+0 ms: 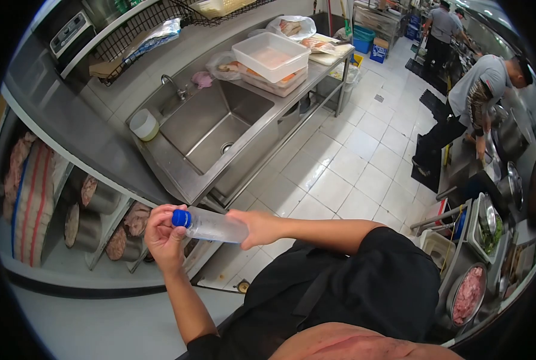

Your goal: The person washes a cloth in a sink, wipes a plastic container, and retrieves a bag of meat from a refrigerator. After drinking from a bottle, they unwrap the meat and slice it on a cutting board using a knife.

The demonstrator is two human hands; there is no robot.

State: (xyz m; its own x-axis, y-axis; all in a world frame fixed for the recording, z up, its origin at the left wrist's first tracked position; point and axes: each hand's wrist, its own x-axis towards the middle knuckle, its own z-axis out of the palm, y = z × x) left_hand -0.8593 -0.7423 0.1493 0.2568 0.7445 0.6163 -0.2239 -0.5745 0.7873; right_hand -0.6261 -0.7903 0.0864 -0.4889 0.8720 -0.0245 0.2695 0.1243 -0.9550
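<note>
A clear plastic water bottle [215, 225] with a blue cap [181, 218] lies nearly level between my two hands in front of my body. My left hand [163, 235] is closed around the neck end, thumb and fingers at the cap. At the other end, my right hand [254, 228] grips the base, with its arm stretched across from the right. The bottle's wall looks frosted or misted. Behind it stands an open refrigerated cabinet, where metal containers [103, 195] of meat and a striped sack [35, 201] sit on the shelves.
A steel sink [211, 129] stands ahead, with a white tub [144, 125] at its corner and stacked plastic containers [272, 55] beside it. On the right, a person [481, 90] bends over pots. A bowl of raw meat [467, 294] is near my right side. Floor tiles [316, 180] run between.
</note>
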